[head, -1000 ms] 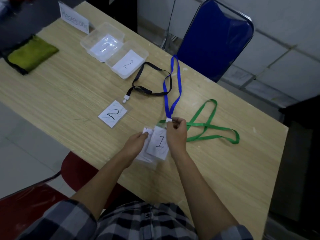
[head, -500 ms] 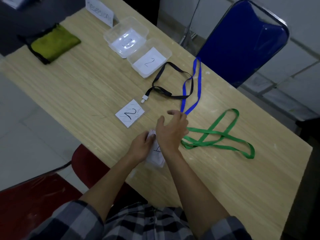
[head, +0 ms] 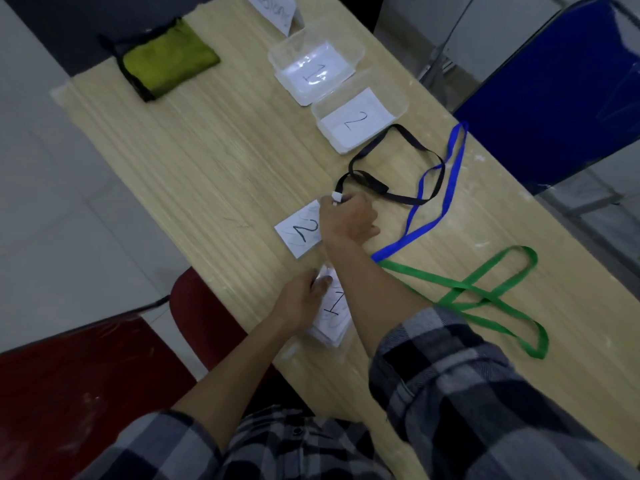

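A black lanyard point(head: 398, 161) lies looped on the wooden table point(head: 221, 161). My right hand point(head: 348, 220) pinches its white clip point(head: 336, 197) at the top corner of a card sleeve marked 2 point(head: 300, 230). My left hand point(head: 301, 301) holds the upper left edge of a small stack of card sleeves, the top one marked 1 point(head: 334, 313), near the table's front edge. A blue lanyard point(head: 436, 199) and a green lanyard point(head: 485, 292) lie loose to the right.
Two clear plastic tubs stand at the back, one labelled 1 point(head: 317, 69), the other labelled 2 point(head: 360, 117). A folded green cloth point(head: 169, 58) lies at the back left beside a white name card point(head: 273, 8). A blue chair point(head: 554, 88) stands behind the table, a red seat point(head: 86, 375) below.
My right hand let go of the blue lanyard's clip at the stack, reached forward and left, and took the black lanyard's clip. The left hand stayed on the stack.
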A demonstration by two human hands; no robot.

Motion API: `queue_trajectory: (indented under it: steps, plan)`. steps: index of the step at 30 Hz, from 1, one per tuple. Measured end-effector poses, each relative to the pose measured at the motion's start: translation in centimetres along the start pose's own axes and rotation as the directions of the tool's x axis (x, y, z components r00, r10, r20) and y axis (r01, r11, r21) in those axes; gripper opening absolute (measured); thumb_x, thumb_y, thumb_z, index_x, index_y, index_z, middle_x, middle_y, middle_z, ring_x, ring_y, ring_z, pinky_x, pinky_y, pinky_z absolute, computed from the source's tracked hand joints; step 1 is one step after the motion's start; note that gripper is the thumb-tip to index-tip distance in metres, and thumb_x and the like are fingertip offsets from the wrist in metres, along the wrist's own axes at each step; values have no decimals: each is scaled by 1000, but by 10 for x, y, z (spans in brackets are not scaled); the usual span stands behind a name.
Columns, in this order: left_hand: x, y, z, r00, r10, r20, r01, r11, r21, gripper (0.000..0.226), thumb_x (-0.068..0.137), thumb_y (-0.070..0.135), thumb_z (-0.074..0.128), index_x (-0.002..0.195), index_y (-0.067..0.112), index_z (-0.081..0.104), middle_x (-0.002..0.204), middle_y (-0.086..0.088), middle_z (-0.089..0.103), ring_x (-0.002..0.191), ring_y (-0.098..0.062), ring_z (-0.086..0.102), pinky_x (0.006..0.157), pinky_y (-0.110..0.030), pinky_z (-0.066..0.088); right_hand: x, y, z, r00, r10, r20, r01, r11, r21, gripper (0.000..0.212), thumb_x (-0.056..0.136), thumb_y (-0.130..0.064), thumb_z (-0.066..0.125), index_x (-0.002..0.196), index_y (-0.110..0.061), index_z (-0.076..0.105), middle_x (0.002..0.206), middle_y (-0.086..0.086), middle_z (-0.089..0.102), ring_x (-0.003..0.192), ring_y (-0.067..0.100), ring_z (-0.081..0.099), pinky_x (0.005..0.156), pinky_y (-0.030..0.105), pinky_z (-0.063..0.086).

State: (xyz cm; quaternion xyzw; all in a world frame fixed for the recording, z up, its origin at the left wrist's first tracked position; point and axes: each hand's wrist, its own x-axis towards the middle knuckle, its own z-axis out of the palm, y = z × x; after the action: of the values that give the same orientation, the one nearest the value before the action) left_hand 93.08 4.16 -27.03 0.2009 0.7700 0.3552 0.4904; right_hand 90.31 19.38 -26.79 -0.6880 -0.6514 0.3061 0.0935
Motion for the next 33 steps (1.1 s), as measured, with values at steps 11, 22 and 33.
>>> queue_trajectory:
  steps: [11, 22, 33]
  plan:
    - [-13, 3, 10, 999, 44, -7, -43, 990, 132, 24, 104, 36, 46, 86, 23, 57, 86, 4, 66, 82, -13, 62, 72, -29, 44, -1, 35, -61, 999, 29, -19, -8, 720, 694, 17, 90, -15, 64, 105, -14, 57, 93, 0, 65, 78, 12, 62, 67, 20, 49]
    - [-47, 63, 49, 998, -24, 55, 41, 940, -340, 31, 103, 39, 49, 88, 23, 71, 71, 11, 73, 69, -5, 68, 58, -18, 51, -65, 128, -159, 996, -90, -16, 86, 858, 506, 27, 90, -17, 67, 115, -22, 58, 81, -13, 66, 67, -1, 60, 65, 13, 46]
    - [-84, 82, 73, 912, -22, 410, 205, 889, -409, 31, 105, 35, 46, 129, 24, 62, 122, -7, 71, 114, -28, 67, 101, -49, 51, -85, 182, -211, 964, -264, -27, 247, 857, 452, 40, 98, -13, 56, 137, -18, 60, 112, -8, 59, 106, 6, 54, 94, 15, 39]
